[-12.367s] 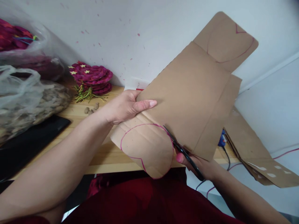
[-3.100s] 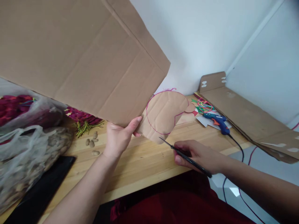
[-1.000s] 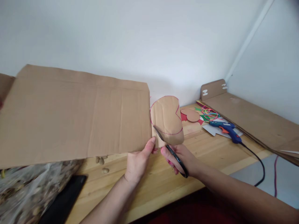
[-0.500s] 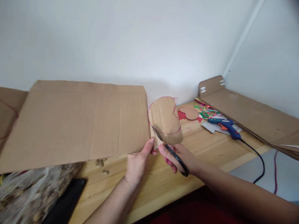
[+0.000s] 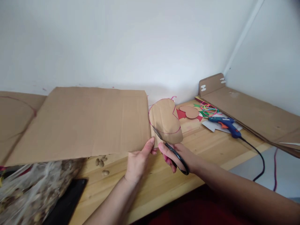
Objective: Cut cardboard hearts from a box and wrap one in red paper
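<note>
My left hand (image 5: 140, 159) pinches the lower right corner of a large brown cardboard sheet (image 5: 100, 122), thumb on top. In my right hand (image 5: 178, 156) is a pair of black-handled scissors (image 5: 174, 153), fingers through the loops. Their blade lies against a smaller cardboard piece (image 5: 165, 120) at the sheet's right edge, near the lower left of a heart outline drawn on it in pink. Whether this piece is still joined to the sheet I cannot tell. The lower blade is hidden under the cardboard.
A blue glue gun (image 5: 227, 125) with a black cord lies at the right, beside colourful rubber bands (image 5: 208, 109) and a cardboard heart (image 5: 189, 112). Folded cardboard (image 5: 257, 115) fills the right side. Several peanuts (image 5: 101, 162) and a plastic bag (image 5: 35, 190) lie at lower left.
The large sheet's left end has shifted to the right and its top edge sits slightly lower. Both hands and the scissors stay almost where they were.
</note>
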